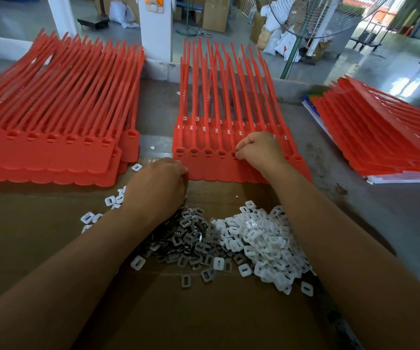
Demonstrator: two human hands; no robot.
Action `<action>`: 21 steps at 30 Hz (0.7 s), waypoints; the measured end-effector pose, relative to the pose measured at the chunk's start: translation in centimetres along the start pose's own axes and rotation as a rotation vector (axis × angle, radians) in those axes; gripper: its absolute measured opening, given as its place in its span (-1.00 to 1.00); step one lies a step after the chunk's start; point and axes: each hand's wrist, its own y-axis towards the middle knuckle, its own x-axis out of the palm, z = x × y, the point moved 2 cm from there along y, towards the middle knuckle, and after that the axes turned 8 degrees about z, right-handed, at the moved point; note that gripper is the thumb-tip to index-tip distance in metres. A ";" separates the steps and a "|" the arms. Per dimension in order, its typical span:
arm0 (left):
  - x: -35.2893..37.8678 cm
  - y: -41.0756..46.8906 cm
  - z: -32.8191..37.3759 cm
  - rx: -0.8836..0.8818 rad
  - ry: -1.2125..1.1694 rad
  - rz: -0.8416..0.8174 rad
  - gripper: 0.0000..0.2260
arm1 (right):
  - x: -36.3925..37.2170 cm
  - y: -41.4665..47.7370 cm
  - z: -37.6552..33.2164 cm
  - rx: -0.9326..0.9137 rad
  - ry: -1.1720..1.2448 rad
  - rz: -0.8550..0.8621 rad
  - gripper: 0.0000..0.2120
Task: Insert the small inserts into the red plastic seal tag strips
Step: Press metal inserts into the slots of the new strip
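Three stacks of red seal tag strips are lying on the counter (355,198). The middle stack (229,117) is running lengthwise away from the person, tails far and slotted heads near. The right hand (256,150) is pinching what seems to be an insert at one of its head slots. The left hand (161,183) is gripping its near-left edge. Grey inserts (191,238) and white inserts (261,238) are lying heaped just nearer than it.
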 end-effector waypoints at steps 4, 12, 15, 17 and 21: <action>0.0 0.1 0.0 0.005 -0.003 0.001 -0.74 | 0.1 -0.2 -0.4 -0.004 -0.024 0.026 -0.79; 0.1 0.1 -0.1 0.009 0.002 -0.001 -0.75 | 0.0 0.0 0.3 -0.007 0.048 -0.055 -0.91; 0.0 0.1 -0.2 0.006 0.004 -0.002 -0.75 | -0.5 -0.4 0.3 -0.020 0.068 -0.100 -0.87; 0.0 0.0 -0.2 0.005 0.005 -0.002 -0.75 | -1.1 -0.9 0.1 -0.053 0.091 -0.100 -0.88; 0.1 0.0 -0.1 0.000 0.005 -0.006 -0.74 | -2.3 -2.7 -0.6 -0.167 0.080 -0.109 -0.91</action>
